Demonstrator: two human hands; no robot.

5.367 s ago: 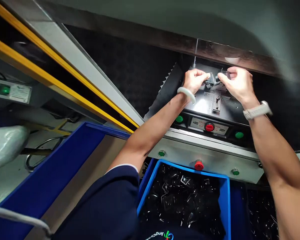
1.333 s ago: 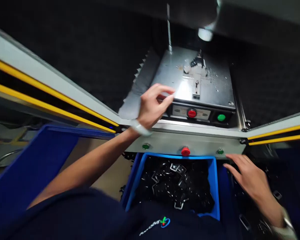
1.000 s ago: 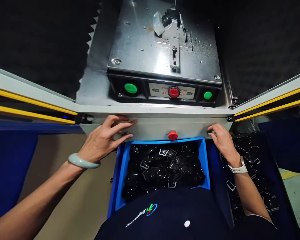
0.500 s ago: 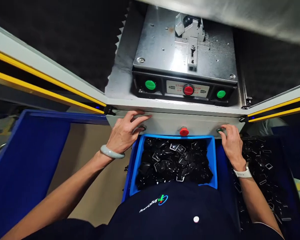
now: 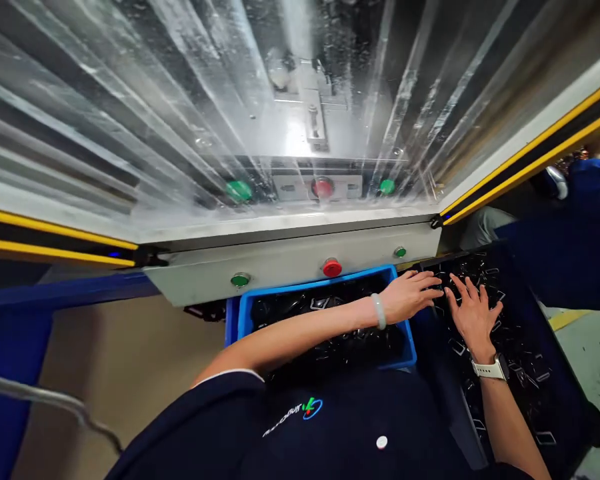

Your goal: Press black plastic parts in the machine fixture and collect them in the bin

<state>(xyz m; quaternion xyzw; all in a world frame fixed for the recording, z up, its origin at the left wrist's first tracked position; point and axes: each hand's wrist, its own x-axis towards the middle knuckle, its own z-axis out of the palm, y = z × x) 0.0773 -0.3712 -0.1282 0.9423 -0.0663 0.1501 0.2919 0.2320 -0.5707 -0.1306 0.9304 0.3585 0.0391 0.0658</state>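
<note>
My left hand [image 5: 411,295] reaches across my body, a pale bangle on its wrist. Its fingers are stretched out past the right rim of the blue bin [image 5: 239,327], with nothing visible in them. Close by on the right, my right hand [image 5: 474,317] is spread palm down over the dark bin [image 5: 563,360], a watch on its wrist. Glossy black pieces and thin rectangular frames [image 5: 545,438] lie loosely in that bin. Whether the right fingertips touch any pieces I cannot tell. More black pieces [image 5: 325,347] fill the blue bin, partly hidden by my left forearm.
A streaked clear guard [image 5: 180,100] covers the machine's metal fixture [image 5: 314,113]. Below it, the front panel [image 5: 285,267] carries a red button [image 5: 332,267] between green buttons [image 5: 241,279]. Yellow-edged posts [image 5: 530,140] flank it. Another person's blue clothing [image 5: 575,233] shows at right.
Both hands have left the green panel buttons. My left hand has swung right across the blue bin, and my right has moved down over the dark bin. The clear guard now covers the fixture.
</note>
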